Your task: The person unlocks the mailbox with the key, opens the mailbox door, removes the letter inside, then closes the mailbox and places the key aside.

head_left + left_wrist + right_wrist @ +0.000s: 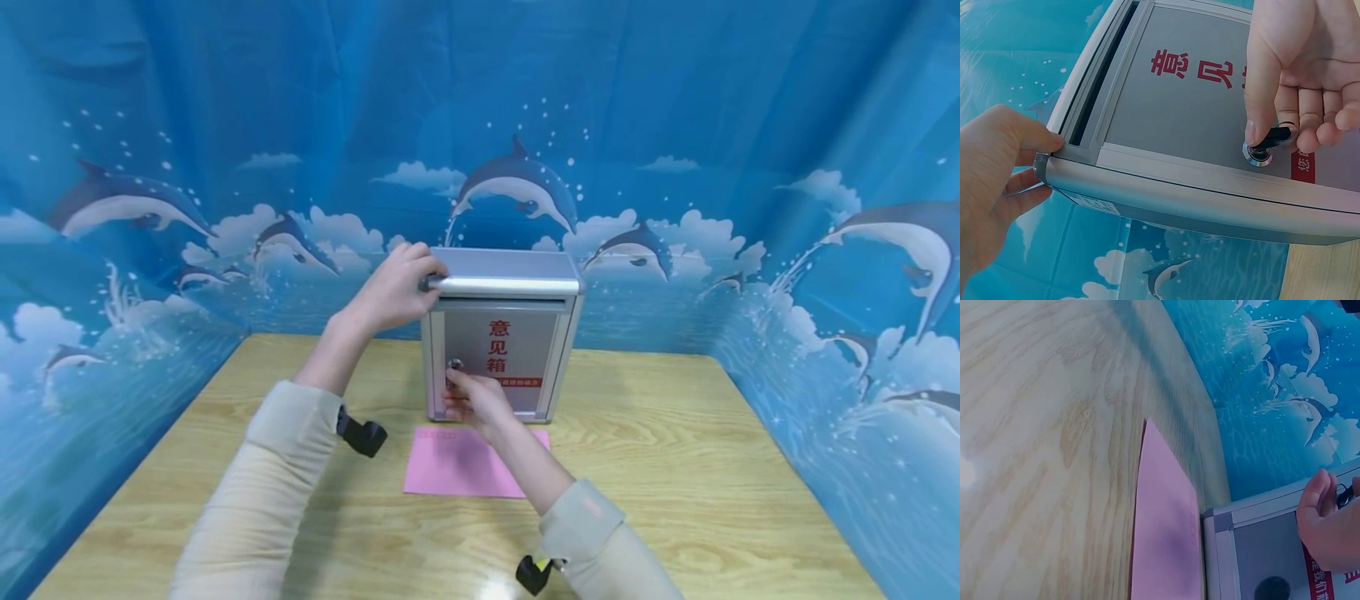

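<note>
A silver metal suggestion box (517,333) with red Chinese lettering stands upright on the table, a slot running along the top of its front. My left hand (401,287) grips the box's upper left corner, thumb on the front and fingers behind, as the left wrist view shows. At the lock (1257,154) on the front panel, my right hand (480,404) pinches a black-headed key (1274,136) between thumb and curled forefinger. The key sits at the lock; how deep it is in cannot be seen. In the right wrist view the right hand (1329,522) is partly cut off.
A pink envelope (457,475) lies flat on the wood-grain table (660,483), just in front of the box. Blue curtains (645,100) printed with dolphins and clouds enclose the back and both sides. Black wrist mounts (362,432) hang from both sleeves.
</note>
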Demonstrator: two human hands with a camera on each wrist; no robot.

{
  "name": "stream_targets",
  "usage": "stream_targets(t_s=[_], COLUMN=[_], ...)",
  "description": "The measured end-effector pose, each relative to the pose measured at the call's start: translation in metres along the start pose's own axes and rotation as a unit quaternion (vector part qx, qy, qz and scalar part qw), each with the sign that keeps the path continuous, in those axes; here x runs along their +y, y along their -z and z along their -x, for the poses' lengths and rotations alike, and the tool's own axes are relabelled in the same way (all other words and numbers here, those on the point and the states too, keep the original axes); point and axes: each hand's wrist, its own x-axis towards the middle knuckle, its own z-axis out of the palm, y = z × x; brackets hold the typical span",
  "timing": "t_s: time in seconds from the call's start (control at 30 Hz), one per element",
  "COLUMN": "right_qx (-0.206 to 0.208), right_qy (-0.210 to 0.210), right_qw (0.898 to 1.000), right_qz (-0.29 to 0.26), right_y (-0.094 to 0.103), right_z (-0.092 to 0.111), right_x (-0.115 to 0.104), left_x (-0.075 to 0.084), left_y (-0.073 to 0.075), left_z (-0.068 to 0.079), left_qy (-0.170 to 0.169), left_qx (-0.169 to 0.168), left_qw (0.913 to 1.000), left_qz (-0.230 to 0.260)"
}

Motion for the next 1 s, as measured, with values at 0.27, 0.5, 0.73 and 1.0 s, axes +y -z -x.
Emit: stream_targets(t_s=[0.27,0.5,0.73,1.0], right_qx=[0.008,0.037,0.084,0.110], right_qy=[-0.013,0.011,0.080,0.119], right_qw=[1.000,0.997,0.976,0.957], right_qz=[-0.006,0.067,0.186,0.242], right_y=[-0.002,-0.005,-0.008,-0.013], right_z=[-0.001,0.000,0.002,0.003], right_x=[-0.003,-0.001,0.002,0.005], left_x=[-0.001,0.001,0.001,0.000], left_y=[-0.001,-0.002,-0.003,-0.003], left_z=[0.000,0.001,0.001,0.000], left_qy=[-0.001,-0.002,-0.011,-0.011], left_qx=[0.002,0.002,0.002,0.007], left_qw=[1.0000,1.0000,0.9999,0.9998], left_qz=[-0.001,-0.006,-0.005,-0.015])
